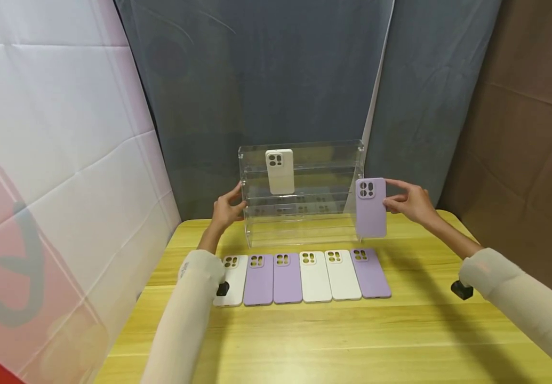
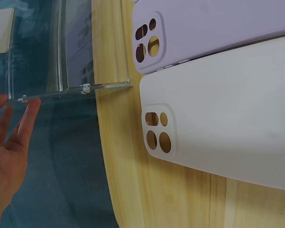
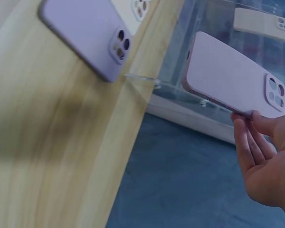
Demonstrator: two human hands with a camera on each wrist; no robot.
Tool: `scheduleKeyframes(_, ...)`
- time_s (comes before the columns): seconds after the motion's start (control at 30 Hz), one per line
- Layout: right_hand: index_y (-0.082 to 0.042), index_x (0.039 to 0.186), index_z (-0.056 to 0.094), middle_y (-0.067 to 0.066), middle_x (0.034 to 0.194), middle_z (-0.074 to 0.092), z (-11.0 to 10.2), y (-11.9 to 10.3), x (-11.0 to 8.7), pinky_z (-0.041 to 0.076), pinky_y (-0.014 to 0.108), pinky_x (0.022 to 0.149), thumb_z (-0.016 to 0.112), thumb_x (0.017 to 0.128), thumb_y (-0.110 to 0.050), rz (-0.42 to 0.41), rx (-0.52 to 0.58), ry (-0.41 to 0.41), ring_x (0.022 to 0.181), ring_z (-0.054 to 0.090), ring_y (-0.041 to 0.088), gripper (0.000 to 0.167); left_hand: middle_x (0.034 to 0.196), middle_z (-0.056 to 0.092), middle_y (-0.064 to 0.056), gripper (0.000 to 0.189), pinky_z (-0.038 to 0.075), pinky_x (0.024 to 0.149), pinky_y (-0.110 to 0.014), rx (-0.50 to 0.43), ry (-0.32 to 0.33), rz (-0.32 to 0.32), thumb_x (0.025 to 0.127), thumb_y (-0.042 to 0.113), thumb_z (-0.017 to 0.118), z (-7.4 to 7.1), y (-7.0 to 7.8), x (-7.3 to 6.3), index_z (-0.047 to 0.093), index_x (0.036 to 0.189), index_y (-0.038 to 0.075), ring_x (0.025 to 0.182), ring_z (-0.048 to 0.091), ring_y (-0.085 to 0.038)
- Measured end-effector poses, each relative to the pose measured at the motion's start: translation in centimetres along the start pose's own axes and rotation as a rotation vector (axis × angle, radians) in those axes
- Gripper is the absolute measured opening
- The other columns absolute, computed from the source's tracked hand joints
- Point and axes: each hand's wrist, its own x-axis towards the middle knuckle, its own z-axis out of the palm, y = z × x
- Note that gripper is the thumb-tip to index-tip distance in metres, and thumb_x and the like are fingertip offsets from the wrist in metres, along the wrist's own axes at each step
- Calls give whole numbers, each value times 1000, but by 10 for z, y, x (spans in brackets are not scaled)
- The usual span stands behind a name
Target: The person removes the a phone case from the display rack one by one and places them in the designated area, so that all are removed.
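My right hand [image 1: 412, 204] pinches a purple phone case [image 1: 370, 218] by its right edge, holding it upright beside the right end of a clear acrylic display rack [image 1: 304, 233]. In the right wrist view, the thumb and fingers [image 3: 263, 123] meet at the edge of this case near its camera cutouts. The left hand [image 1: 228, 209] touches the rack's left side with thumb and fingertips. One white phone case [image 1: 282, 178] leans on the rack's upper left tier. A row of purple and white cases [image 1: 287, 282] lies flat in front of the rack.
Everything stands on a yellow wooden table [image 1: 304, 341]. Grey-blue cloth [image 1: 266, 74] hangs behind the rack, a pale patterned cloth [image 1: 55, 106] to the left and a brown cloth [image 1: 525, 122] to the right. The left forearm passes over the leftmost white case.
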Motion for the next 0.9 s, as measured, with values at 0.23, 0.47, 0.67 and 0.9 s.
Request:
scheduleKeyframes(0.23, 4, 155, 43, 33, 111, 71, -4, 21, -17, 66, 29, 66, 71, 97, 2, 57, -5, -52, 86, 78, 37, 65, 156, 48, -20, 69, 62, 87, -55, -13, -2, 2, 102, 8, 67, 2, 0, 0, 40, 160, 34, 119, 66, -40)
scheduleKeyframes(0.47, 10, 153, 42, 35, 110, 71, -6, 37, -36, 66, 29, 66, 70, 97, 3, 75, 5, -109, 85, 78, 36, 64, 156, 48, -20, 69, 61, 88, -57, -15, 0, -3, 102, 7, 67, 3, -1, 1, 40, 159, 34, 120, 66, -40)
scheduleKeyframes(0.67, 13, 151, 42, 32, 103, 74, -8, 56, -50, 65, 26, 63, 72, 95, 3, 108, 5, -144, 79, 78, 29, 64, 156, 48, -20, 70, 63, 85, -54, -13, 0, 0, 102, 5, 67, 2, 0, 0, 40, 160, 34, 118, 67, -40)
scheduleKeyframes(0.9, 15, 149, 43, 28, 96, 76, -9, 79, -64, 66, 32, 64, 73, 94, 2, 153, 9, -165, 79, 78, 34, 64, 157, 46, -20, 70, 61, 88, -58, -26, -7, 2, 102, 7, 67, 2, 0, 0, 39, 160, 34, 123, 64, -41)
